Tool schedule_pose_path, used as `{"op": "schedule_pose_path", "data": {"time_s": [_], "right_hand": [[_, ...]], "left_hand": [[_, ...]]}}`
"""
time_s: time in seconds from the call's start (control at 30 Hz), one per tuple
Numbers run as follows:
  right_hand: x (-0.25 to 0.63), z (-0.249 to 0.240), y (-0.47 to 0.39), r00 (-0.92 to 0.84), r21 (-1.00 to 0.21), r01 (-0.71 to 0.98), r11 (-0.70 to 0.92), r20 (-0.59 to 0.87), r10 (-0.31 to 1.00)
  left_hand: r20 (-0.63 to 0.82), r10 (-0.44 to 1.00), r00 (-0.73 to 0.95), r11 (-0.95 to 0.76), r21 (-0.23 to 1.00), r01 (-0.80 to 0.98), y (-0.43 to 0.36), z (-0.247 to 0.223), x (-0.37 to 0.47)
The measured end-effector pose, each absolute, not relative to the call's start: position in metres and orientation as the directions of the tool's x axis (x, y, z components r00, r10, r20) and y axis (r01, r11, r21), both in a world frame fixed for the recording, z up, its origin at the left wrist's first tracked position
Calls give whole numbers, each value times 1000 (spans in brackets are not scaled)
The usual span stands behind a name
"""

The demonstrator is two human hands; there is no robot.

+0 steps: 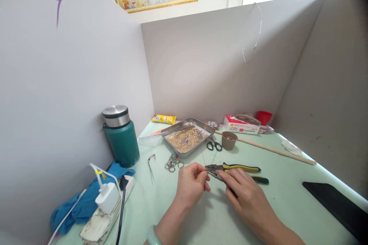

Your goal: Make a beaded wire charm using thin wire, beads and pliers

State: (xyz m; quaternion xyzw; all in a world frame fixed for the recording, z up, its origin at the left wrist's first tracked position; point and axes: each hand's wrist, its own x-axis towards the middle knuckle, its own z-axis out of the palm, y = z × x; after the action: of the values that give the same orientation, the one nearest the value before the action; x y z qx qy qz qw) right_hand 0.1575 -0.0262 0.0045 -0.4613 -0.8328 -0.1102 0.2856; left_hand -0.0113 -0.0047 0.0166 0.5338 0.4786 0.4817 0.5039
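My left hand (190,183) is closed in a pinch on a thin wire (203,157), most of it hidden by the fingers. My right hand (247,197) grips a pair of pliers (216,175), their jaws pointing left and meeting the left fingertips. Just beyond lies a second pair of pliers (243,167) with yellow and dark green handles. Left of the hands rest a beaded chain (172,164) with red beads and a small bundle of wires (151,168) with red beads at one end. A metal tray (184,154) holds many small gold beads.
Black-handled scissors (214,146) and a brown cup (229,141) stand behind the hands. A wooden stick (273,148) crosses the right side. At left are a green bottle (122,141) and a power strip (99,224); a black flat object (336,206) lies right.
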Motion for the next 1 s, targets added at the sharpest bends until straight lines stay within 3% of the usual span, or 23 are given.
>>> {"op": "schedule_pose_path", "data": {"time_s": [0.27,0.87,1.0], "right_hand": [[156,5,-26,-399,-104,828,550,581,710],[154,2,-26,-382,-124,840,528,557,737],[154,1,-25,-366,-188,827,529,535,762]], "left_hand": [[19,996,91,-15,999,-35,-5,22,-12],[50,997,60,-52,998,40,-6,19,-11],[27,998,62,-27,1000,-14,-3,20,-11]]}}
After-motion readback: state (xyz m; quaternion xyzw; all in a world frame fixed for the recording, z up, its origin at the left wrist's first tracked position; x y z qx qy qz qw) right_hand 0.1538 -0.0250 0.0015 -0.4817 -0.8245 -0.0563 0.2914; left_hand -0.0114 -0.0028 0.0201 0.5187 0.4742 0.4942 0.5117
